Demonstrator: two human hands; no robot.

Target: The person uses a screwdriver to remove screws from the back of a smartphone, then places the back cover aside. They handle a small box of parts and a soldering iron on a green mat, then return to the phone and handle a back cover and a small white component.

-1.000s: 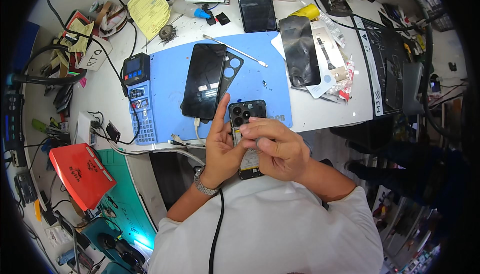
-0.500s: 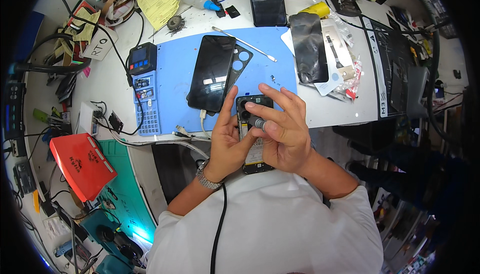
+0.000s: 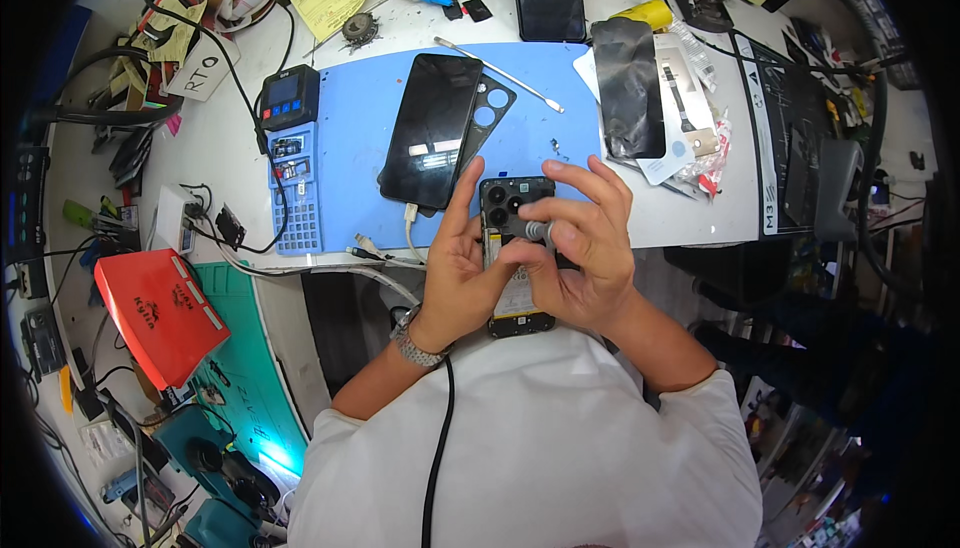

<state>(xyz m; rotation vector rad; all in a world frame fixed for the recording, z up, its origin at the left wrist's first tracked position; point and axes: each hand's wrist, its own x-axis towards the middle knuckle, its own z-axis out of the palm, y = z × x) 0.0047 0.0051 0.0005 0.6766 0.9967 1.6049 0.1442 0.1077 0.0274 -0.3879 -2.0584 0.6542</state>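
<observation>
A smartphone with its back cover off is held upright near my chest, at the front edge of the bench. Its camera rings show at the top and a battery lies below. My left hand grips the phone's left side, with the index finger straight along the edge and the thumb across it. My right hand pinches a short grey cylindrical tool between thumb and fingers over the phone, just below the cameras. Its other fingers are raised. The tool's tip is hidden.
On the blue mat lie a dark phone, a back cover with camera holes and a metal pry tool. Right of them are a black screen panel and plastic packets. A white cable meets the dark phone's lower end.
The right fingers have shifted right off the cameras, so more of the lens rings show. The view has moved slightly. Both hands keep their hold.
</observation>
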